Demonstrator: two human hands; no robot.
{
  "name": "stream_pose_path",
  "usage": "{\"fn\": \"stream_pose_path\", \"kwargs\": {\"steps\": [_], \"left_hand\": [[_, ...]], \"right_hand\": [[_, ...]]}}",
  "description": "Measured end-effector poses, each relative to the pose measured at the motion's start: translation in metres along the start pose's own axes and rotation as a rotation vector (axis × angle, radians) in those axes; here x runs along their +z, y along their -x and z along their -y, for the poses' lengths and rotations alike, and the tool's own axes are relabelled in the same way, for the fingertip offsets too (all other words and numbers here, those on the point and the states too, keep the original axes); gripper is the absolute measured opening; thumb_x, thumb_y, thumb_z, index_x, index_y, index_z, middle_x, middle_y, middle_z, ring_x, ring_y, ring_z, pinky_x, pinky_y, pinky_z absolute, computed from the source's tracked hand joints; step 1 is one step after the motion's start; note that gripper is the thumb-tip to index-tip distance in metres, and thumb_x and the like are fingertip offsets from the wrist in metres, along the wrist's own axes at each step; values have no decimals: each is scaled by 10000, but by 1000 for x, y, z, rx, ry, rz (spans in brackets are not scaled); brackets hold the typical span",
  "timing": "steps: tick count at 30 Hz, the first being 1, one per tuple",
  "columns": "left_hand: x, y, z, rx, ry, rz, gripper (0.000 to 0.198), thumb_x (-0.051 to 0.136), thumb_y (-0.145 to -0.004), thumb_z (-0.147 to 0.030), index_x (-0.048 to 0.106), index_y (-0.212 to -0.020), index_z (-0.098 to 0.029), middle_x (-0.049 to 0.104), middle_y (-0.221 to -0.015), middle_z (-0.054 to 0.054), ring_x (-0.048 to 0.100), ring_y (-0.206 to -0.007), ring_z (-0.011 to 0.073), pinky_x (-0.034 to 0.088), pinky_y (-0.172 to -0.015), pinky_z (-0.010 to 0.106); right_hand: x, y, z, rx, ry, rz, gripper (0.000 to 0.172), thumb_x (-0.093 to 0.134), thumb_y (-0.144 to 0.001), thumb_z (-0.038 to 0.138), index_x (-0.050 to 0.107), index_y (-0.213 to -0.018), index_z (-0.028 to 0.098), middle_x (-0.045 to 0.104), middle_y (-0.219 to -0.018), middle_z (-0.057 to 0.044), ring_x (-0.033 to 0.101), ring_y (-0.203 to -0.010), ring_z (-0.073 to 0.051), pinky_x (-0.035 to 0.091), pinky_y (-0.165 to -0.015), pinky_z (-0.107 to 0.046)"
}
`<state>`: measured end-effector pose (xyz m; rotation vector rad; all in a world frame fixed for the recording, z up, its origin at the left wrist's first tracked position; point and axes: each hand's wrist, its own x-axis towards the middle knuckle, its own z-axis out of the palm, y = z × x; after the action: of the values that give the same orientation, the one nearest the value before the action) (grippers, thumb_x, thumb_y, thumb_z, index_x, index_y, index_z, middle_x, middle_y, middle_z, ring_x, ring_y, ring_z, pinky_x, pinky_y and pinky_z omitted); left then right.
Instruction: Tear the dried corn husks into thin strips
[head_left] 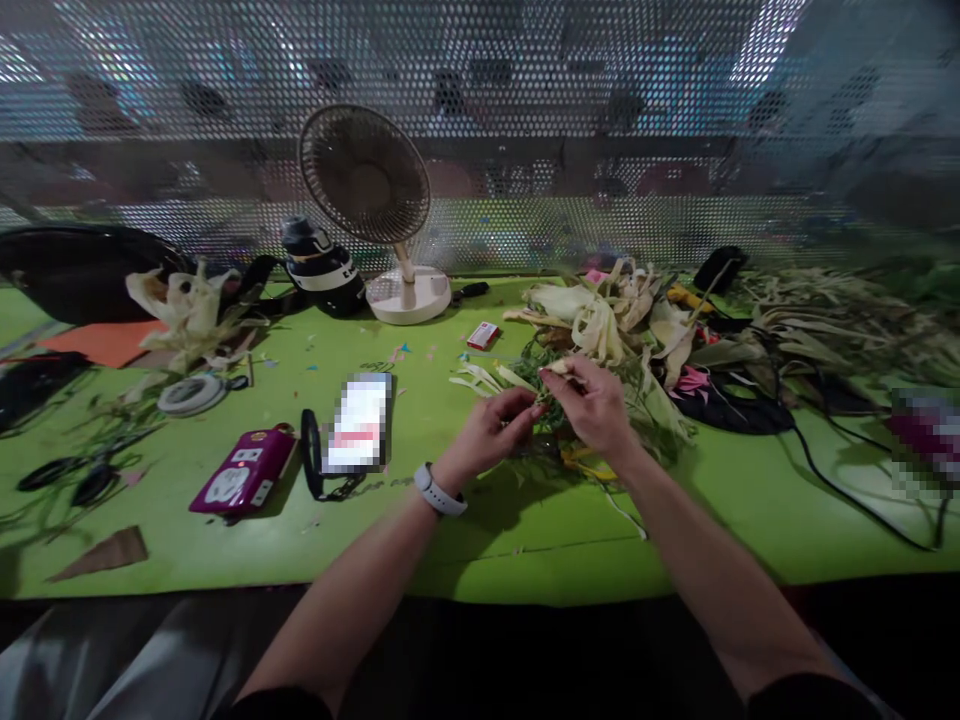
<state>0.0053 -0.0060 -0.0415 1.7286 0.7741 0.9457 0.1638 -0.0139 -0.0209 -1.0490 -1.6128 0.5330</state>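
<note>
My left hand [491, 432], with a pale watch on the wrist, pinches a thin green plant stem [543, 398] between thumb and fingers. Close beside it, my right hand [594, 402] is closed on a small pale piece of husk [564, 367] near the top of that stem. Both hands are over the green-covered table, in front of a heap of dried corn husks [600, 315] and leafy greens [637, 385]. Pale husk strips [476, 378] stick out to the left of my fingers. What lies under my palms is partly hidden.
A desk fan [409, 295], a black bottle [324, 275] and a small red-and-white box [483, 335] stand farther back. To the left are a phone [358, 425], a purple case [244, 472], a tape roll [192, 394] and scissors [94, 485]. A black cable [847, 500] runs at right.
</note>
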Motion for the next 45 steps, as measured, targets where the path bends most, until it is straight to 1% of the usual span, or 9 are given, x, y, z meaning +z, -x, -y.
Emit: {"fn": "stream_pose_path", "kwargs": {"steps": [3,8,12,17,24,34,38,42,45], "left_hand": [[2,1,0,28,-102,5,233,537,-861,-385,551,-810,-158,537,-572,-29,490,-508,84,388,-514,204],[4,-2,0,22,60,-22,269,542,-857,-416,593,-893,-153,623,-799,28,550,-720,116,444,-665,227],[4,-6,0,-46,324,-112,322,613,-794,-470,593,-842,-152,620,-742,19,558,-683,115,461,-661,241],[3,-5,-3,-60,388,-67,291,645,-781,-432,576,-834,-155,582,-673,-3,520,-606,95,433,-590,220],[3,-3,-3,-128,397,-66,286,600,-815,-443,562,-874,-165,388,-612,-57,281,-509,58,242,-464,196],[3,-2,-9,-68,33,10,335,507,-859,-452,550,-710,-156,368,-574,-42,318,-542,87,255,-506,227],[2,-2,-3,-146,279,32,309,535,-845,-452,530,-743,-160,435,-594,-37,365,-537,83,287,-516,222],[-1,-3,1,-207,586,41,258,542,-833,-413,535,-807,-157,538,-630,-5,490,-580,113,370,-564,241],[-2,-3,0,-250,688,19,306,502,-823,-449,550,-768,-151,487,-520,-20,426,-464,96,327,-475,234]], "right_hand": [[-3,-4,-3,175,-123,-27,242,605,-812,432,558,-762,200,512,-596,43,432,-486,-88,328,-463,-215],[-4,-8,-7,272,-204,176,372,532,-829,554,588,-803,186,437,-492,61,405,-434,-97,332,-442,-228],[-2,-6,-3,107,10,96,415,418,-909,509,669,-870,181,555,-710,-22,554,-688,-158,444,-646,-280],[-6,-5,1,-216,302,2,293,447,-925,382,681,-868,214,627,-971,-80,547,-974,-216,395,-886,-362],[5,0,-6,-26,287,56,339,381,-941,455,568,-810,203,581,-657,-18,525,-611,-154,367,-579,-264],[-1,-6,-12,75,-46,-3,253,551,-859,454,568,-827,204,515,-668,29,470,-586,-109,402,-581,-231],[-8,-8,-9,130,-160,72,357,508,-856,547,584,-876,200,536,-688,14,503,-613,-123,431,-603,-249],[-14,-6,-2,65,-173,105,452,383,-897,585,615,-981,206,609,-891,-45,579,-885,-181,447,-825,-306],[-13,-5,-1,115,-171,171,503,283,-941,545,648,-943,199,629,-858,-49,589,-878,-184,450,-826,-312]]}}
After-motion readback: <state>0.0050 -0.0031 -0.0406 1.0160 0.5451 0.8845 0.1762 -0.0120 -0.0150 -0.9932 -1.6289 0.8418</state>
